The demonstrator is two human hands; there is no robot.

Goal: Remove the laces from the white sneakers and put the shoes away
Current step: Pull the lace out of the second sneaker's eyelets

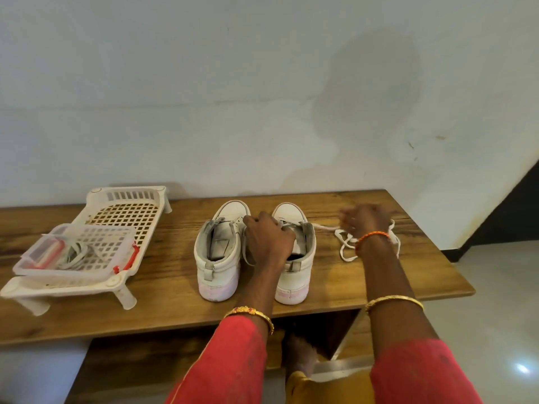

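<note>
At the far left of the wooden table (163, 290) I see a white plastic rack (128, 217) standing on its short legs, and a smaller white basket (87, 258) sitting on its near end. A coiled white lace (74, 255) lies inside the basket beside a clear box with something red in it (46, 252).

Toward the middle, the left sneaker (217, 255) stands upright, heel toward me, its eyelets bare. Just beside it stands the right sneaker (293, 258), also heel toward me. My left hand (269, 239) rests over the tongue area of the right sneaker, fingers curled down onto it; I cannot tell whether they pinch anything.

Farther right, my right hand (366, 221) is blurred above the table, fingers curled round the loose lace (345, 243), I think. That lace runs from the right sneaker's eyelets across the wood and loops under my wrist.
</note>
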